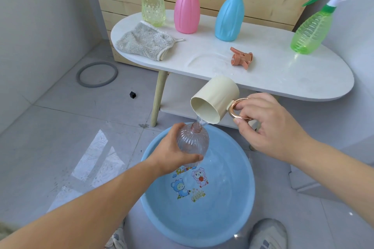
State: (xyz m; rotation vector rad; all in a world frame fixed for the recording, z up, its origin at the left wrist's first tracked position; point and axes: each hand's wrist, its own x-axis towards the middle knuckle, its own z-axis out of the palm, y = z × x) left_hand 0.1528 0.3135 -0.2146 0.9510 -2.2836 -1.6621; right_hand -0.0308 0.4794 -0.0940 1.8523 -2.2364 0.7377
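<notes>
Bottle (192,143), clear and uncapped, is gripped by the left hand (174,153), which hides its base; the right hand (269,125) grasps the tilted cup (214,101) by its ring handle, fingertips hidden.

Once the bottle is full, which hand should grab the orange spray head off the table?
Right, probably. The right hand holds only the cup and is nearer the spray head; the left hand grips the bottle over the basin.
</notes>
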